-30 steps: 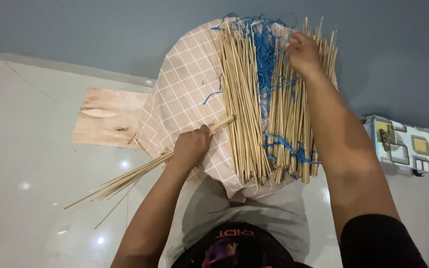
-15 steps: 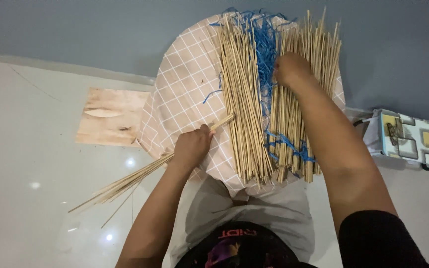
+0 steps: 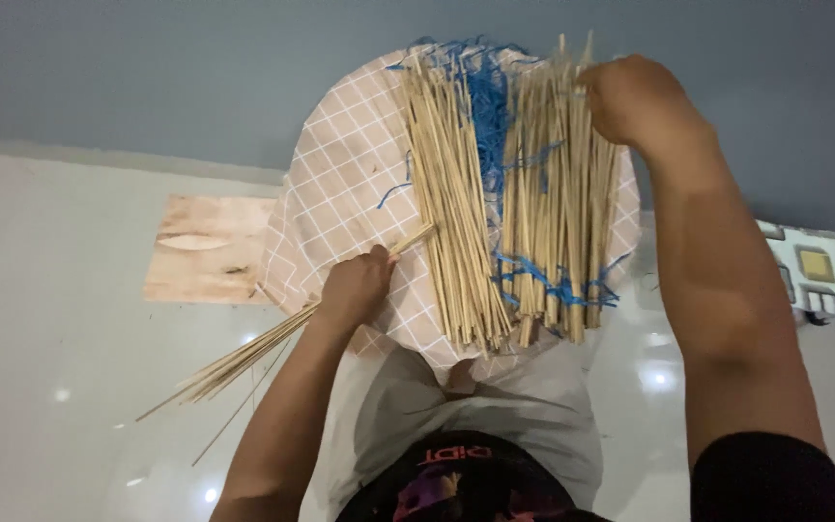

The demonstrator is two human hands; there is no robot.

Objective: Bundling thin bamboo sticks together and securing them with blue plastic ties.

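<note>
Left grip [image 3: 355, 288] clasps sticks [image 3: 244, 360] beside wooden board [image 3: 207, 249].

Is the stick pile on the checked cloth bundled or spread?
Spread. The sticks lie loose in two fanned groups on the checked cloth, with blue string tangled among them but binding nothing. The right hand rests on their far ends.

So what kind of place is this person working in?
Probably a home floor used for handcraft, not a workshop: glossy white floor tiles, a grey wall, and thin bamboo sticks spread on a checked cloth over the lap.
</note>
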